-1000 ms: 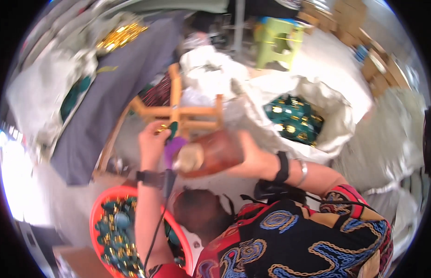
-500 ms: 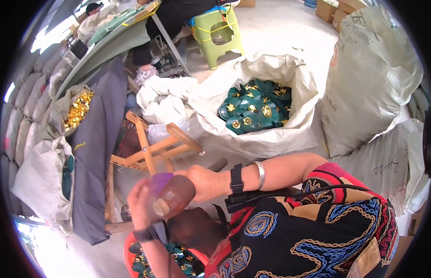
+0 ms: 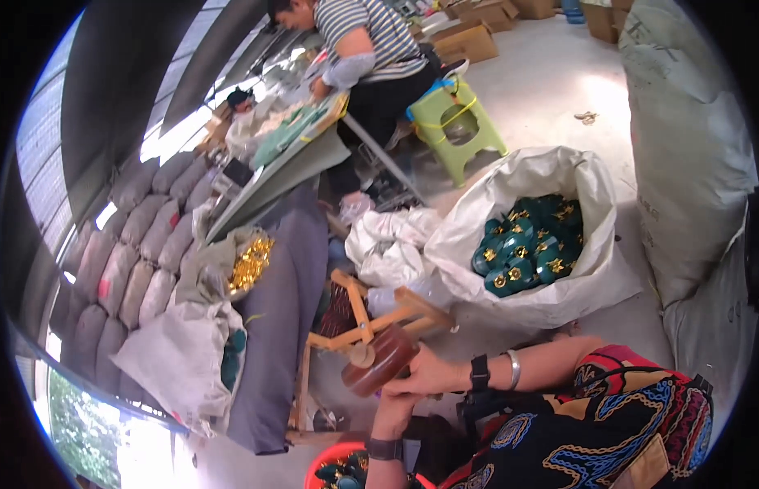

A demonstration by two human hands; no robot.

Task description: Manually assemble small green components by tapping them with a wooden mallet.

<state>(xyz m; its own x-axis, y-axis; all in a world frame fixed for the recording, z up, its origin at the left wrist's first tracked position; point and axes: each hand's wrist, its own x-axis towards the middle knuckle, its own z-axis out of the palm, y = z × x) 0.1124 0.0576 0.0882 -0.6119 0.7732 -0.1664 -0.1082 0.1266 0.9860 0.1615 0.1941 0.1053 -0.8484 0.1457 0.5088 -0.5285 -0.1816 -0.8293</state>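
Starting from the left, your left hand (image 3: 393,411) is coming up from below, and I cannot tell if it is gripping or only supporting. Your right hand (image 3: 432,376) is closing around the brown jar (image 3: 379,368), which is lying tilted just left of your palm, touching the wooden frame (image 3: 371,322). Keep holding it firmly near its middle. Further right, the white sack (image 3: 559,285) of green pieces is standing well apart.

A single head-worn fisheye view looks down and forward from above the person's lap, tilted so the floor slopes. Nearest, at the lower edge, are the patterned sleeve (image 3: 608,424) and a brown bottle (image 3: 381,368). Farther off lie the white sack (image 3: 542,236) and a green stool (image 3: 457,130); a seated co-worker (image 3: 371,49) is farthest. Edges bend toward the dark rim.
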